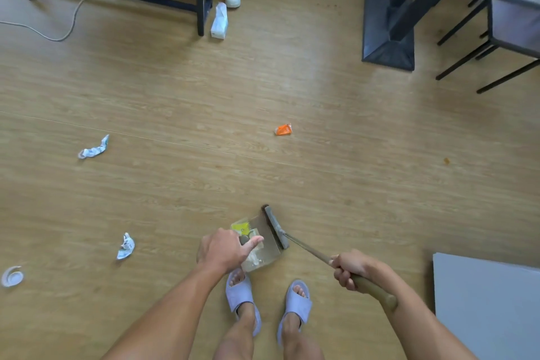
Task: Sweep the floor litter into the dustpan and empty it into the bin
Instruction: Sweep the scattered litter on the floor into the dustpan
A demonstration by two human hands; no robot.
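We're mid-sweep. Our left hand point(223, 251) is closed on the dustpan point(263, 245) handle, thumb out, pan resting on the floor just ahead of our feet. Right hand point(349, 269) is fully wrapped round the broom handle point(371, 286); broom head point(276, 226) sits at the pan's mouth. Yellow wrapper point(244, 228) and some pale scraps look to be in the pan, though the hand hides part. Still loose: orange packet point(283, 129), crumpled wrappers point(94, 149) point(126, 246), white curl point(12, 276). No bin in view. Next we need to move the pan to the orange packet.
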